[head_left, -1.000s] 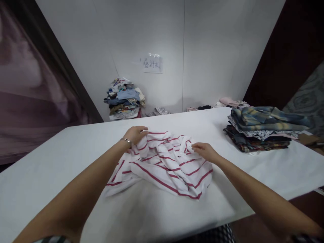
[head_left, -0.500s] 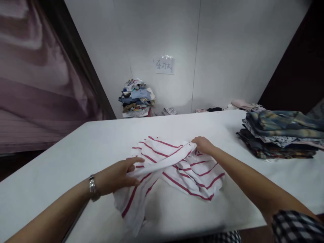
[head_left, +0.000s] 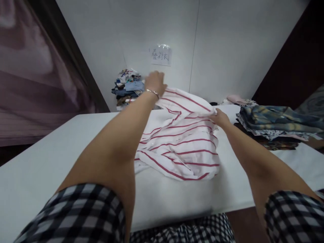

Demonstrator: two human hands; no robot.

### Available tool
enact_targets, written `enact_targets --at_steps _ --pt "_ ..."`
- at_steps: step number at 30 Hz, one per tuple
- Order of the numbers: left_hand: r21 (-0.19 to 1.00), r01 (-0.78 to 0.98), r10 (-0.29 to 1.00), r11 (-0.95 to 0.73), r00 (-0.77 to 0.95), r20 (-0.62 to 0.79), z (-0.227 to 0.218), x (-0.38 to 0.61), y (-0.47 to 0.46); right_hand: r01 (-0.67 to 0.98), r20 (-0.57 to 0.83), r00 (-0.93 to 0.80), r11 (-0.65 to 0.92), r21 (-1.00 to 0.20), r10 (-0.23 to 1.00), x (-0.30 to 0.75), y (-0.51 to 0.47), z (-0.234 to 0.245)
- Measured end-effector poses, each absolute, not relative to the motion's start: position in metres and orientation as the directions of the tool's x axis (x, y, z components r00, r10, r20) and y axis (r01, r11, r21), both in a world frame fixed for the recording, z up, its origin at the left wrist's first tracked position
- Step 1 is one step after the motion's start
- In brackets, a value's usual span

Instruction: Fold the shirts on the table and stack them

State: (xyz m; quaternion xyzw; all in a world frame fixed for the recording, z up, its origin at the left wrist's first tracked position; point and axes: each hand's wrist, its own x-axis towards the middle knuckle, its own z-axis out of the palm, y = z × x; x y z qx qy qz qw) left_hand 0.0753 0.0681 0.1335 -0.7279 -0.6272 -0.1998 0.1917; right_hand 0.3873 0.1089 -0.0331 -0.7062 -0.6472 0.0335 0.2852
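A white shirt with red stripes (head_left: pixel 182 141) lies partly spread on the white table, its far edge lifted between my two hands. My left hand (head_left: pixel 155 83) is raised at the far side, closed on one end of that edge; its fingers are slightly blurred. Lower and to the right, my right hand (head_left: pixel 219 118) pinches the other end of the raised cloth. The near part of the shirt rests in loose folds on the table, and part of its left side is hidden behind my left forearm.
On the right of the white table (head_left: pixel 98 141) stands a stack of folded clothes (head_left: pixel 280 121). Behind the table, a tall pile of clothes (head_left: pixel 129 84) is partly covered by my left arm. A paper sign (head_left: pixel 161 55) hangs on the wall. A pink curtain (head_left: pixel 37 77) is at left.
My left hand has swung up and away from the near left, lifting the shirt's far edge. My right hand has moved farther forward and right, still gripping cloth. The shirt is more spread out.
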Motion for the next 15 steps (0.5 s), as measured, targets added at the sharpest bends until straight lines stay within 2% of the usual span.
enact_targets --at_steps 3,4,6,8,10,12,15 --pt "-0.037 0.934 0.853 -0.355 0.339 0.397 0.078 0.095 0.047 0.877 0.324 -0.046 0.193 -0.440 0.945 0.395 0.084 -0.059" --pt "-0.025 0.898 0.861 -0.439 0.428 0.276 0.052 0.092 0.034 0.852 0.283 -0.109 0.237 -0.467 0.953 0.398 0.070 -0.071" --pt "0.031 0.832 0.832 -0.555 0.552 0.057 -0.002 0.072 0.004 0.806 0.157 -0.171 0.230 -0.546 0.973 0.409 0.038 -0.095" --pt "0.097 0.786 0.782 -0.611 0.618 -0.078 -0.050 0.041 -0.024 0.761 0.099 -0.215 0.230 -0.606 0.972 0.421 0.004 -0.116" --pt "0.152 0.793 0.791 -0.590 0.606 -0.087 -0.084 0.006 -0.046 0.731 0.133 -0.255 0.281 -0.622 0.958 0.433 -0.027 -0.131" --pt "0.155 0.847 0.849 -0.508 0.523 -0.077 -0.103 -0.024 -0.061 0.719 0.194 -0.244 0.312 -0.621 0.950 0.440 -0.053 -0.144" --pt "0.110 0.935 0.934 -0.337 0.347 -0.092 -0.116 -0.048 -0.074 0.734 0.214 -0.083 0.205 -0.647 0.973 0.443 -0.078 -0.159"
